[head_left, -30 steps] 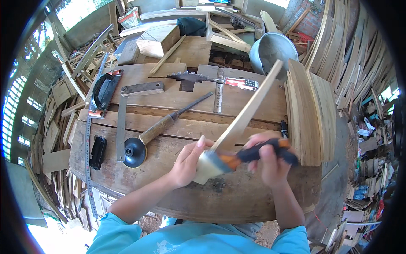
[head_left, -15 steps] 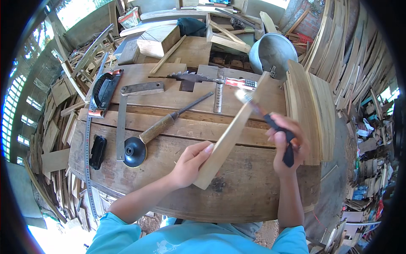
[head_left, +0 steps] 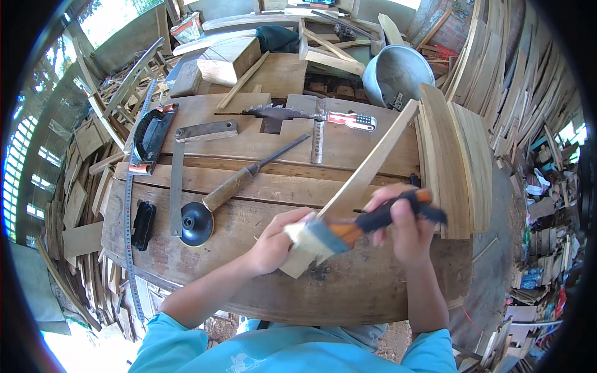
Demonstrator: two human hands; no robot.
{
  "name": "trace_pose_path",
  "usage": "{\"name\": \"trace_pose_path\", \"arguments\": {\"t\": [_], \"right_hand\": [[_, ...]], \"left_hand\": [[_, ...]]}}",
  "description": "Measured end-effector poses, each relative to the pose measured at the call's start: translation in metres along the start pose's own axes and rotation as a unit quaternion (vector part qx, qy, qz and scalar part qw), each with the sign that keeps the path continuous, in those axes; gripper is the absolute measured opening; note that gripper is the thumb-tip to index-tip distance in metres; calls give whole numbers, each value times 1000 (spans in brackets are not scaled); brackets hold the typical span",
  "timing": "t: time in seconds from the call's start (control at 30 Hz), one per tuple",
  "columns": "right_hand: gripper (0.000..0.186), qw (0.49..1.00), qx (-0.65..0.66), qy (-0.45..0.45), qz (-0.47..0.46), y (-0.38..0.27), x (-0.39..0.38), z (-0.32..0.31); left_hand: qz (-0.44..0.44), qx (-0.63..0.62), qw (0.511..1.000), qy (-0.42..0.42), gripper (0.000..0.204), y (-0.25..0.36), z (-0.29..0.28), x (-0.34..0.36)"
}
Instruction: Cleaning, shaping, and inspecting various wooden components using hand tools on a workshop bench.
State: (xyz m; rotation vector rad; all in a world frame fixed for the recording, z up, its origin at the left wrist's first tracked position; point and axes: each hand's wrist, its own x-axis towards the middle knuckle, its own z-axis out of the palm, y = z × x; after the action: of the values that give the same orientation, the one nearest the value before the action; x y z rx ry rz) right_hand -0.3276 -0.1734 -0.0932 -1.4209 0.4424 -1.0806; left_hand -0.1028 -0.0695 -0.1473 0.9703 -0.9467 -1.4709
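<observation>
My left hand (head_left: 272,245) is closed around the near end of a long pale wooden strip (head_left: 367,171), which slants up and away to the right above the workbench. In my right hand (head_left: 407,233) is a paintbrush (head_left: 329,237) with pale bristles, a grey metal band and a black-and-orange handle. Its bristles lie over the strip's near end, close to my left fingers, and hide part of them. The bristles are blurred. Left of my hands, a wood-handled chisel (head_left: 231,186) lies across a round black disc (head_left: 198,222), beside a try square (head_left: 176,186).
The wooden workbench (head_left: 373,298) also bears a sanding block (head_left: 152,140), a black case (head_left: 143,225), a tape measure strip (head_left: 129,242), a toothed saw blade (head_left: 273,112) and a screwdriver (head_left: 351,120). Curved boards (head_left: 444,161) stand at the right; a metal bucket (head_left: 398,74) sits behind.
My right hand has brought the paintbrush down from the strip's far part to its near end, turning the bristles leftward. My left hand still holds the strip in nearly the same place.
</observation>
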Motion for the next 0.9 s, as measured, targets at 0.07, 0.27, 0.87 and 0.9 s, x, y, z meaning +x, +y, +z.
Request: {"name": "trace_pose_path", "arguments": {"t": [0.07,0.27,0.87,0.9], "right_hand": [[30,999,-13,50,-6,3,5,-10],[29,944,-108,275,-150,6,22,-38],[24,991,79,-105,-1,-3,2,7],[22,986,99,-130,36,-3,1,9]], "left_hand": [[-39,-42,998,-26,37,4,0,0],[-89,-23,993,-75,37,12,-4,2],[-82,-2,996,43,41,9,-4,9],[-102,-69,991,45,47,10,0,7]]}}
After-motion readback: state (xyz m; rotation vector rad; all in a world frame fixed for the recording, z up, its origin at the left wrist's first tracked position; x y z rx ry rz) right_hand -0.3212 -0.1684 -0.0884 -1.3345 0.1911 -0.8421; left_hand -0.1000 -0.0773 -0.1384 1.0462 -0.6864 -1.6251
